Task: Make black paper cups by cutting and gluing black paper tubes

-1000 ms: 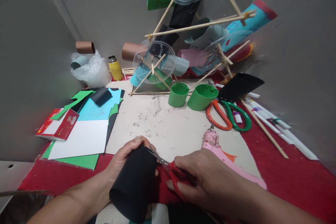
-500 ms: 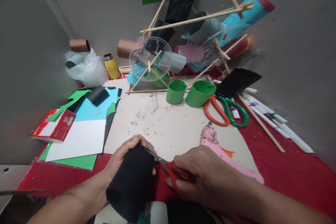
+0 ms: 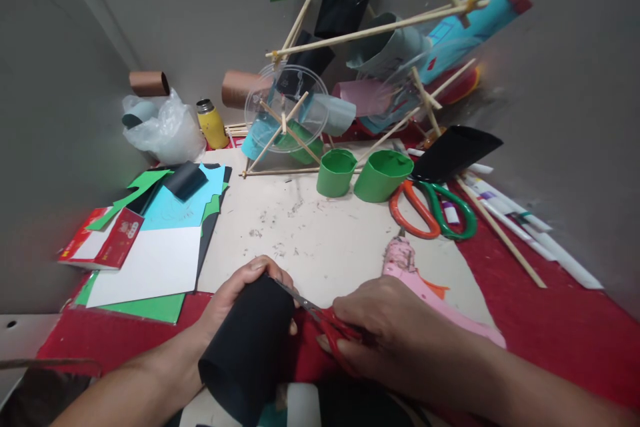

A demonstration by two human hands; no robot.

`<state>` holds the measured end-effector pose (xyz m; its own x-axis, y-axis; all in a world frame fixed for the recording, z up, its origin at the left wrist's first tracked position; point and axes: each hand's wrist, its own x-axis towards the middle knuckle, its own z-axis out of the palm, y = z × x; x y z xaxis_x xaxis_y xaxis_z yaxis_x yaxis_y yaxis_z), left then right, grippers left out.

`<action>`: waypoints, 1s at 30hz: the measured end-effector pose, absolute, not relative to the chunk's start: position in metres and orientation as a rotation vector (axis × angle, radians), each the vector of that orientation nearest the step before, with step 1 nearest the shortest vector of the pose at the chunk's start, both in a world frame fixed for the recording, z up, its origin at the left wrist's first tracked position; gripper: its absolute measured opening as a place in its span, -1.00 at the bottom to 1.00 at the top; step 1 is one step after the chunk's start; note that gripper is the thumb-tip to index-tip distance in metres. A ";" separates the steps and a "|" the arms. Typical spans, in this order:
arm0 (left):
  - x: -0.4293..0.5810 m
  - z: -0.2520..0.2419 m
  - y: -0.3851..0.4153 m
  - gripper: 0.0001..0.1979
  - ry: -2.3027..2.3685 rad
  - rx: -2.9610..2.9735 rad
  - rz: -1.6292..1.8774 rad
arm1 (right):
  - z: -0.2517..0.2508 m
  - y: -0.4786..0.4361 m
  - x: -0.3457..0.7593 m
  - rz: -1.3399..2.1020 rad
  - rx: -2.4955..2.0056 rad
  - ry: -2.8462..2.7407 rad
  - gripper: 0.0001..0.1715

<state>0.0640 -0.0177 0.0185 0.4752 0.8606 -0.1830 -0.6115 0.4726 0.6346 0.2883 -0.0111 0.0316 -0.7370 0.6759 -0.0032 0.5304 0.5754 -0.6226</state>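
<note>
My left hand (image 3: pixel 239 293) is wrapped round a black paper tube (image 3: pixel 250 347), which slants with its near open end toward me. In my right hand (image 3: pixel 380 327) is a pair of red-handled scissors (image 3: pixel 310 307), thumb and fingers closed on the handles. The blades lie at the far rim of the tube, beside my left fingertips; how far they reach into the paper I cannot tell. Just beyond my right hand a pink glue gun (image 3: pixel 430 300) lies on the beige board (image 3: pixel 300 227).
A chopstick frame (image 3: pixel 365 33) carrying paper tubes and plastic lids stands at the back. Two green paper cups (image 3: pixel 384 177), orange and green scissor handles (image 3: pixel 415 210) and white sticks (image 3: pixel 550 233) are right. Left are paper sheets (image 3: pixel 150 260), a yellow bottle (image 3: pixel 212 125) and a plastic bag (image 3: pixel 173 130).
The view has shifted very slightly. Both hands, the tube and the scissors keep nearly the same position, with the blades still at the tube's rim.
</note>
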 end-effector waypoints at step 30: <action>0.058 0.014 -0.015 -0.73 0.659 0.661 0.862 | 0.031 -0.010 0.295 0.818 -1.010 -2.649 -0.78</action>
